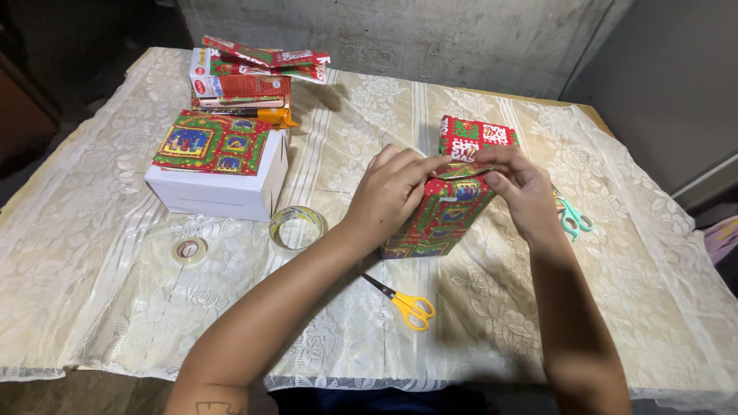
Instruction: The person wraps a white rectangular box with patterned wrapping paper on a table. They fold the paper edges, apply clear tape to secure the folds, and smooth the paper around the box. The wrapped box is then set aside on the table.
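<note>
Head view: a person is pressing both hands onto the near end of a gift-wrapped box [446, 209], which is lying near the middle of the tabletop [100, 253] under a cream lace cloth. The left hand [392, 192] is cupping the box's left edge, fingers flattening a paper flap; the right hand [523, 192] is pinching the fold from the opposite side, so both hands are closed on the wrapping and almost meeting over the box. To do this fold well, it seems wise to be keeping the flap taut, creasing it sharply along the box edge and holding it flat until it is fixed.

The box is wearing red and green holiday paper with small framed picture squares, its far end already covered. Just left of the box, a clear tape roll [297, 227] is resting; farther left lies a smaller tape roll [189, 250]. In front of the box are yellow-handled scissors [407, 306]; to its right, teal-handled scissors [573, 217]. Well left of the box, a white carton [231, 188] is carrying a folded paper sheet [211, 143].
</note>
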